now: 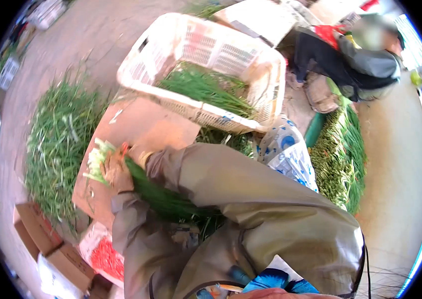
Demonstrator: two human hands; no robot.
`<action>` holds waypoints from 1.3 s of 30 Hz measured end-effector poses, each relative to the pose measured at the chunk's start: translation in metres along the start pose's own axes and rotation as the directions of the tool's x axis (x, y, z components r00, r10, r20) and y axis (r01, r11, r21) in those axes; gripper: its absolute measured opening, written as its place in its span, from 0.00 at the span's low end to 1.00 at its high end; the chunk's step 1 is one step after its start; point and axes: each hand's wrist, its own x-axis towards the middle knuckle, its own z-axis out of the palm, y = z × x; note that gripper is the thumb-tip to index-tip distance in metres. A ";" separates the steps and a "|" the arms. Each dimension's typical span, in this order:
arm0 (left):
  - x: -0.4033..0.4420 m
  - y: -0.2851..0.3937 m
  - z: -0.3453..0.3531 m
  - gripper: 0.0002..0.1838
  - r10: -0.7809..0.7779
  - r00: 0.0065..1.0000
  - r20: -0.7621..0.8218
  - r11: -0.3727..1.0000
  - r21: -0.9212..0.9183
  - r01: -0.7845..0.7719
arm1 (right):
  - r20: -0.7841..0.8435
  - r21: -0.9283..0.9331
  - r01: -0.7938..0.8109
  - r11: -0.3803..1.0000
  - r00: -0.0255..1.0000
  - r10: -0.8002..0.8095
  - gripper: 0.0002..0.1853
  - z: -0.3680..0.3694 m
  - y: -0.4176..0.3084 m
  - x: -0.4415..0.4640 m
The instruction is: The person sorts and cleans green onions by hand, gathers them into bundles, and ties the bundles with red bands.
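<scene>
- Left hand [116, 172]: left of the frame's centre, back of the hand towards the camera, laid across the bundle [95, 160] at its pale stalk ends; the fingers point up the frame, a little bent and close together, touching the stalks; whether they close fully round it, I cannot tell
- Right hand [138, 153]: just beside the left one, at the red band [125, 147] where the pale ends turn to green; it is blurred and partly covered, so whether its fingers are spread, pressed together or pinching the band, I cannot tell
- The bundle: pale ends to the left, over the board [153, 122], long green leaves running down and right between the sleeves towards the lap
- The board: flat and reddish-brown, under the hands, its upper edge next to the crate [211, 44]
- The crate: whitish plastic with slotted walls, top centre of the frame, loose green stalks [201, 89] lying inside
- Left side of the frame: a wide heap of loose greens [61, 144] on the floor
- Lower left: brown cardboard boxes [41, 226] and, to their right, a mass of red strips [107, 259]
- Right of centre: a bag with blue print [288, 152]; beyond it, a long stack of greens [338, 159], pale ends facing left
- Upper right: another person [370, 62] in dark and grey clothing, near that stack
</scene>
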 end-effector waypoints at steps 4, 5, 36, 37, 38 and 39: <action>-0.007 -0.016 0.025 0.11 -0.103 0.971 -0.213 0.977 -0.207 0.058 | -0.029 0.036 0.060 0.998 0.998 -0.059 0.13 0.001 0.012 -0.011; -0.005 -0.011 0.025 0.12 -0.094 0.976 -0.197 0.993 -0.088 0.078 | -0.032 0.052 0.064 0.997 0.998 -0.062 0.14 -0.004 0.012 -0.012; 0.003 0.012 0.019 0.13 -0.200 0.976 -0.088 0.961 0.177 0.213 | -0.082 0.494 0.037 0.868 0.997 0.005 0.09 -0.004 0.029 -0.008; 0.003 0.012 0.019 0.13 -0.202 0.975 -0.089 0.960 0.178 0.215 | -0.067 0.498 0.074 0.864 0.997 -0.047 0.09 -0.005 0.028 -0.011; 0.003 0.011 0.019 0.13 -0.197 0.976 -0.090 0.964 0.162 0.210 | -0.064 0.498 0.074 0.864 0.997 -0.048 0.09 -0.004 0.031 -0.013; 0.002 0.010 0.019 0.14 -0.193 0.977 -0.090 0.968 0.145 0.204 | -0.063 0.557 0.058 0.828 0.998 -0.028 0.10 -0.003 0.033 -0.015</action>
